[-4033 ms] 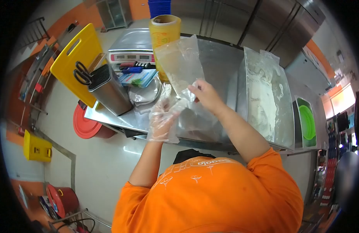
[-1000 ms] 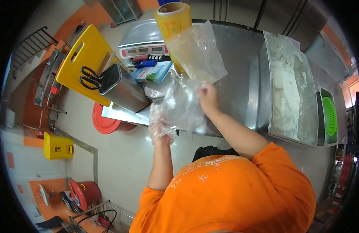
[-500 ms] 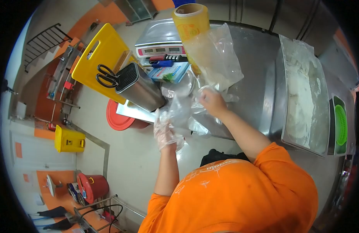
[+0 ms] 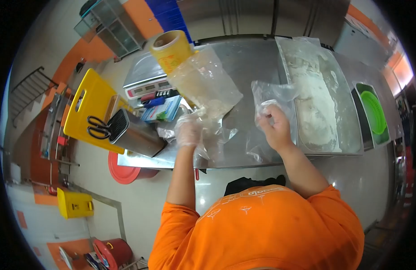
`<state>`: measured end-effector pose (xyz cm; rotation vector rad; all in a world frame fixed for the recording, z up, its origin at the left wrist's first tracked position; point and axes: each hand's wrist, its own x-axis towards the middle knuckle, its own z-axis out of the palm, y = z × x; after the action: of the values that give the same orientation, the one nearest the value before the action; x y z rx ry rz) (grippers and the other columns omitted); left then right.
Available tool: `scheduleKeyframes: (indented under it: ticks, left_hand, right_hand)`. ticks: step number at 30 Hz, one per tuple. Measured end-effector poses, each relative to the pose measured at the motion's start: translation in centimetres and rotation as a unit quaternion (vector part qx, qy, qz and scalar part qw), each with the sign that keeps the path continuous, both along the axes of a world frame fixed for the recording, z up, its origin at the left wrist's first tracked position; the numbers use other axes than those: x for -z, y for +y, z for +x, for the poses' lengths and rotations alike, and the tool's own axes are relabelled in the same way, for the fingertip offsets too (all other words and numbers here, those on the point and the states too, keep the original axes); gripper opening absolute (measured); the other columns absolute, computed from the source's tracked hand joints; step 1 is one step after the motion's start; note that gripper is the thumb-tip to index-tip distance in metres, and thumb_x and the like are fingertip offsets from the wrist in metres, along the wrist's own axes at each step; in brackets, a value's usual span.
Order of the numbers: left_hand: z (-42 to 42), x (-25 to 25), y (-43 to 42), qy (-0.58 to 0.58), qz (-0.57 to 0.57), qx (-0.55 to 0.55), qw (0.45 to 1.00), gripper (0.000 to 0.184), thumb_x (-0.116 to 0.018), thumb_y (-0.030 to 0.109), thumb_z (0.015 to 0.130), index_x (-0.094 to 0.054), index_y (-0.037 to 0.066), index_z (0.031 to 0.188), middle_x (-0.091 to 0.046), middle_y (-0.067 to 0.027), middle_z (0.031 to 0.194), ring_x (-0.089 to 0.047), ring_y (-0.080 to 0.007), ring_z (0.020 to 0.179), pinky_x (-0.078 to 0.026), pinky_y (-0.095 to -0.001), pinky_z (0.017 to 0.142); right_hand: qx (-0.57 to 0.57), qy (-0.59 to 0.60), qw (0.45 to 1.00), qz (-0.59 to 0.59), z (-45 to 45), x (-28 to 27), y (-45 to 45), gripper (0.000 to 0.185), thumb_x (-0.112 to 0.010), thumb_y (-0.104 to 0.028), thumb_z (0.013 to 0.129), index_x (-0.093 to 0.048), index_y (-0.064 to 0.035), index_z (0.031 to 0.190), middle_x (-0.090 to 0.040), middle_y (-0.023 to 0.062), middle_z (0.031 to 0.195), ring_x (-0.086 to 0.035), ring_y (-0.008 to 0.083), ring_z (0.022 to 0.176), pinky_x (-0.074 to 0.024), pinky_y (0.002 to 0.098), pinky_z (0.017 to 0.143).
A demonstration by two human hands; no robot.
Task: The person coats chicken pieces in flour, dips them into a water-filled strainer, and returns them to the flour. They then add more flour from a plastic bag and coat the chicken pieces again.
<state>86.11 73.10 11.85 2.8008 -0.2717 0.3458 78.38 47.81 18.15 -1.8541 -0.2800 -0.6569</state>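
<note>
My right hand [image 4: 274,123] is bare and pinches a clear plastic glove [image 4: 273,92], which hangs loosely around the fingers over the steel table [image 4: 244,58]. My left hand [image 4: 189,130] wears a clear plastic glove and rests near the table's front edge, beside crumpled clear plastic; what its fingers do is blurred. Between and beyond the hands lies a clear plastic bag [image 4: 205,81] with some pale stuff at its lower end. It leans against a yellow roll of film [image 4: 172,51].
At the left stand a knife block [image 4: 138,135] with black scissors [image 4: 99,128], a yellow cutting board [image 4: 88,108], a scale [image 4: 147,72] and a blue-white box [image 4: 162,109]. A floury tray [image 4: 315,99] and a green basket [image 4: 373,112] are at the right.
My right hand has moved right, away from my left hand, carrying the clear plastic. My left hand has moved forward over the table edge. The camera view has shifted too.
</note>
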Motion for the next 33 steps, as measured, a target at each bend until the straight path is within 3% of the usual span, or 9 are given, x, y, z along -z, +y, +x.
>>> scheduleKeyframes:
  ticks: [3,6,7,9,19,23,26,29,33]
  left_hand:
    - [0.1,0.6,2.2,-0.033,-0.195,0.042,0.979,0.029,-0.055,0.025,0.079,-0.063,0.004,0.098,-0.062,-0.0172,0.092,-0.058,-0.0308,0.091,-0.045,-0.0383,0.081]
    - [-0.4,1.9,5.2,-0.112,0.163,0.009,0.980,0.034,-0.056,0.027,0.081,-0.060,0.003,0.104,-0.062,-0.0143,0.093,-0.057,-0.0225,0.092,-0.045,-0.0305,0.081]
    - [-1.3,0.4,4.1,-0.039,-0.074,-0.080,0.993,0.035,-0.056,0.029,0.082,-0.059,0.003,0.105,-0.061,-0.0111,0.091,-0.057,-0.0197,0.088,-0.044,-0.0286,0.078]
    - [-4.2,-3.4,1.2,0.117,-0.511,-0.242,0.817,0.036,-0.057,0.031,0.083,-0.059,0.004,0.106,-0.061,-0.0048,0.086,-0.056,-0.0142,0.080,-0.044,-0.0247,0.071]
    - [-9.4,-1.0,4.1,0.172,-0.522,-0.280,0.787,0.036,-0.062,0.042,0.077,-0.062,0.006,0.082,-0.050,0.0024,0.069,-0.042,-0.0092,0.062,-0.035,-0.0245,0.058]
    - [-12.1,-2.5,5.9,0.168,-0.542,-0.363,0.739,0.038,-0.067,0.045,0.072,-0.059,0.008,0.073,-0.045,0.0033,0.063,-0.038,-0.0091,0.059,-0.030,-0.0256,0.056]
    - [-14.5,-0.9,8.4,0.119,-0.576,-0.377,0.715,0.035,-0.070,0.043,0.072,-0.059,0.010,0.067,-0.045,0.0039,0.060,-0.038,-0.0079,0.057,-0.031,-0.0241,0.055]
    - [-16.2,-1.2,9.7,0.124,-0.603,-0.419,0.668,0.034,-0.071,0.040,0.071,-0.060,0.009,0.070,-0.050,0.0036,0.063,-0.041,-0.0073,0.059,-0.035,-0.0210,0.059]
    - [-17.8,-1.0,11.0,0.119,-0.598,-0.458,0.647,0.035,-0.071,0.041,0.071,-0.059,0.008,0.070,-0.050,0.0032,0.063,-0.042,-0.0075,0.060,-0.035,-0.0215,0.059]
  right_hand:
    - [-0.016,0.076,0.997,0.027,-1.0,1.1,-0.2,0.013,-0.060,-0.008,0.077,-0.049,-0.0009,0.077,-0.054,0.0096,0.078,-0.051,0.0226,0.071,-0.0413,0.0307,0.067]
    - [-0.030,0.066,0.997,0.012,-0.8,2.7,1.2,0.013,-0.059,-0.012,0.079,-0.052,-0.0015,0.079,-0.056,0.0108,0.082,-0.054,0.0266,0.075,-0.0423,0.0332,0.069]
    - [-0.061,0.083,0.995,0.002,-0.6,3.7,2.1,0.013,-0.058,-0.014,0.080,-0.053,-0.0020,0.080,-0.057,0.0114,0.084,-0.055,0.0279,0.077,-0.0427,0.0340,0.070]
    - [-0.127,0.139,0.978,-0.085,-1.0,8.3,3.6,0.013,-0.055,-0.018,0.081,-0.055,-0.0046,0.083,-0.058,0.0112,0.091,-0.057,0.0292,0.083,-0.0434,0.0369,0.074]
    - [-0.285,0.225,0.821,-0.440,1.6,10.0,9.1,0.031,-0.042,-0.025,0.084,-0.062,-0.0131,0.104,-0.039,0.0154,0.136,-0.028,0.0346,0.128,-0.0272,0.0440,0.101]
    - [-0.251,0.219,0.836,-0.437,6.8,13.6,15.3,0.034,-0.042,-0.018,0.083,-0.060,-0.0034,0.107,-0.047,0.0163,0.128,-0.032,0.0348,0.126,-0.0270,0.0454,0.102]
    - [-0.233,0.144,0.721,-0.637,11.1,14.5,18.3,0.030,-0.045,-0.011,0.081,-0.060,-0.0006,0.104,-0.057,0.0178,0.113,-0.045,0.0357,0.116,-0.0338,0.0463,0.097]
    - [-0.116,0.324,0.896,-0.282,14.3,14.8,19.5,0.028,-0.048,-0.009,0.080,-0.058,-0.0005,0.105,-0.062,0.0193,0.097,-0.056,0.0361,0.100,-0.0433,0.0450,0.086]
    - [0.001,0.225,0.959,-0.172,13.1,11.3,19.4,0.022,-0.049,-0.013,0.083,-0.054,-0.0015,0.102,-0.061,0.0225,0.088,-0.058,0.0393,0.086,-0.0472,0.0454,0.073]
